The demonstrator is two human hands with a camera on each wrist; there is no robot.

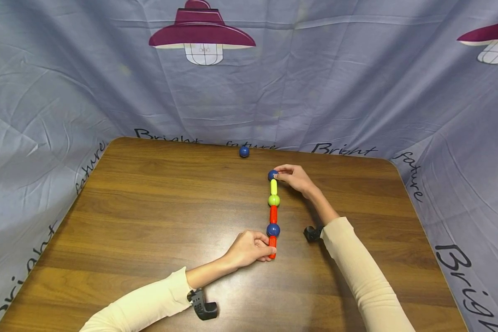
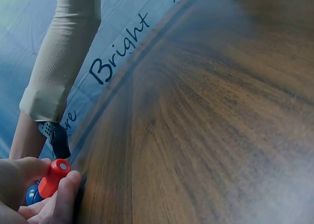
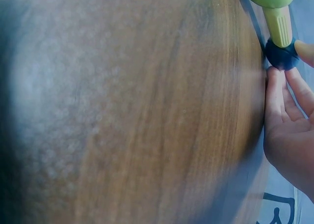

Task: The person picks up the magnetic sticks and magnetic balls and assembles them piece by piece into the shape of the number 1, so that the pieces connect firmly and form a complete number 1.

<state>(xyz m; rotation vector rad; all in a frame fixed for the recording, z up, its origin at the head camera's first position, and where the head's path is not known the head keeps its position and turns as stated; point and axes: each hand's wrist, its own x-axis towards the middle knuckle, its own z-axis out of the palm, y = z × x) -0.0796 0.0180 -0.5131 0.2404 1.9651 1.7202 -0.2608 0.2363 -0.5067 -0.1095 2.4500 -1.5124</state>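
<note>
A straight chain of toy rods and balls runs toward the far side in the head view. Its near end is a red rod, pinched by my left hand; the left wrist view shows a round metallic spot on the rod's end. Beyond it come a blue ball, another red rod, a green ball and a yellow-green rod. The far end is a blue ball, held by the fingertips of my right hand. In the right wrist view this ball touches the yellow-green rod.
A loose blue ball lies near the far edge of the wooden table. Printed grey-blue curtains stand behind and at both sides. A black camera mount hangs at the left wrist, another at the right.
</note>
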